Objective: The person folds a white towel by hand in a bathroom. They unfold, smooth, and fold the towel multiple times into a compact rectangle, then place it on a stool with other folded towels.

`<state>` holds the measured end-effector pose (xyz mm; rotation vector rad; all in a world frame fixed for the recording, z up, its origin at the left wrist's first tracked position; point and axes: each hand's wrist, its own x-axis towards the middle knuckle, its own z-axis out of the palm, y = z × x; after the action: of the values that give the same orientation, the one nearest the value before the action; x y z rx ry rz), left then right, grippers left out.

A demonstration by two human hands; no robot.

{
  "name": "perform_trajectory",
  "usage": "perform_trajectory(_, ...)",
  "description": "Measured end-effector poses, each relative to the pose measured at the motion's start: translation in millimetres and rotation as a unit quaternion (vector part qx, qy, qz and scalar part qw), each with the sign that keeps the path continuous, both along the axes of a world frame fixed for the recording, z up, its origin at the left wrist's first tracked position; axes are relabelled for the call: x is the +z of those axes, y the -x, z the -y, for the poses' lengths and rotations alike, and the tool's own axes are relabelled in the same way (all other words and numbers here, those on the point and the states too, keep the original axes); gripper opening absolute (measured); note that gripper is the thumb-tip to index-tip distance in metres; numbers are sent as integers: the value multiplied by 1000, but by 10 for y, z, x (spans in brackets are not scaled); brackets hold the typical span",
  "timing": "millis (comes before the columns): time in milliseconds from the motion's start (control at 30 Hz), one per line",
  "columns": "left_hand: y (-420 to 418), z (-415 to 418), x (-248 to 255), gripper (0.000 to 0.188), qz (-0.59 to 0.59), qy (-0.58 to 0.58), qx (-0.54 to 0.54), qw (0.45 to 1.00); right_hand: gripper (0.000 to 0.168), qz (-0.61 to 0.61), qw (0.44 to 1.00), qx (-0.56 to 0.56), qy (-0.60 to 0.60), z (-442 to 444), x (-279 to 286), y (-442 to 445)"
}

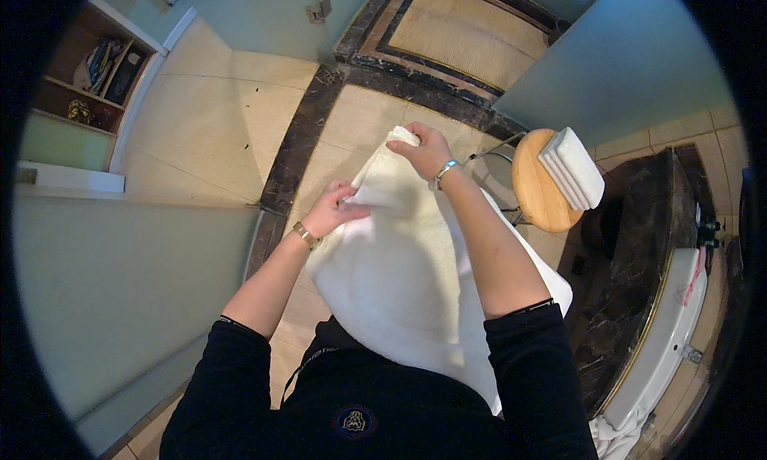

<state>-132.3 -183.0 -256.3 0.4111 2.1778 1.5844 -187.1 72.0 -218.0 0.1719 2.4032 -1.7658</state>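
Observation:
A large white towel [401, 268] spreads in front of my body, its far end narrowed to a folded corner. My right hand [426, 150], with a silver bracelet at the wrist, pinches that far corner between thumb and fingers. Nearer and to the left, my left hand [338, 208], with a gold-coloured watch, grips the towel's left edge, its thumb lying on the cloth. Beneath the towel, a white surface with a rounded corner shows at the right; its full shape is hidden. Folded white towels [572, 169] lie stacked on a round wooden stool [533, 190] at the right.
Frosted glass panels [617, 70] stand at the upper right and left. Dark marble strips [299, 130] cross the tiled floor. Open shelves [90, 91] with various items are at the upper left. At the right is a marble counter [629, 268] with a white basin [653, 340].

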Motion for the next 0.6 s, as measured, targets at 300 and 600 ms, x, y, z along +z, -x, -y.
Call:
perform_trajectory(300, -470, 396, 427, 28, 371, -141, 143, 906, 40, 24, 997, -69, -30, -99, -168, 68)
perform_trajectory(600, -792, 983, 359, 26, 425, -214, 186, 860, 43, 37, 995, -79, -47, -24, -241, 62)
